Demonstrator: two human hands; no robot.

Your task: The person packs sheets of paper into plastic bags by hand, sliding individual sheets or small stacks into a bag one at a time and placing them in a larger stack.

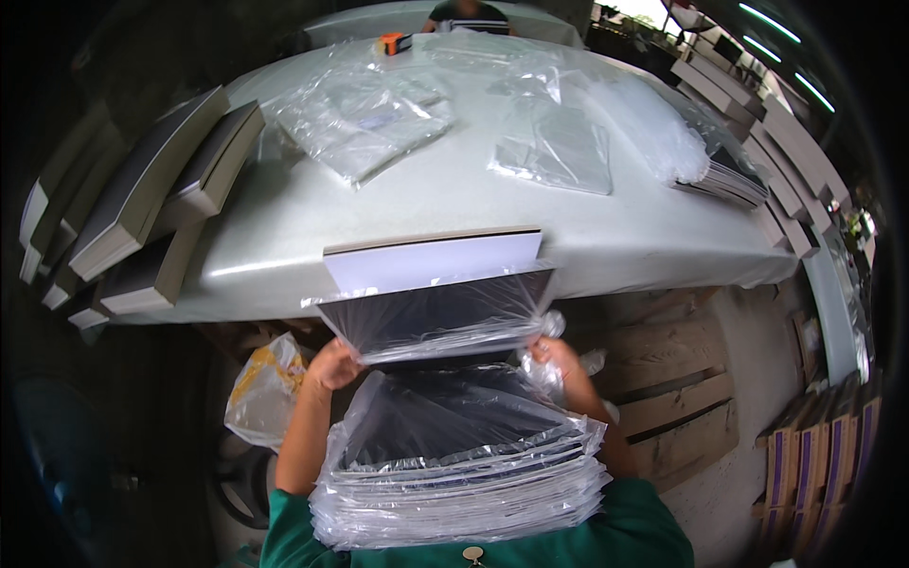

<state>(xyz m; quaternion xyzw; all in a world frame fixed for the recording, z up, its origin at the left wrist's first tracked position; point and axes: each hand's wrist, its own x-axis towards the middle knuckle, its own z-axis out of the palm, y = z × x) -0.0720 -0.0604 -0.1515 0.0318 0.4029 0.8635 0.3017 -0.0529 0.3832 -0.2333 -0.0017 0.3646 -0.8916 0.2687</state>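
Note:
Between my hands is a flat dark board point(436, 315) partly sheathed in clear plastic film, tilted at the table's front edge. My left hand point(335, 363) is closed on the film at the board's near left corner. At the near right corner my right hand point(557, 354) also grips the film, which bunches up around its fingers. Just beyond the board, a white-faced panel point(433, 265) rests against the table edge. Close to my body lies a thick stack of plastic-wrapped dark boards point(459, 473), between my forearms.
The large table point(454, 204) has a pale cover. Clear plastic bags point(365, 123), point(559, 142) lie on it, with an orange tape dispenser point(394, 44) at the back. Dark board stacks point(156, 180) stand left, more boards point(729, 180) right. A wooden pallet point(672, 379) lies below; another person point(468, 17) is opposite.

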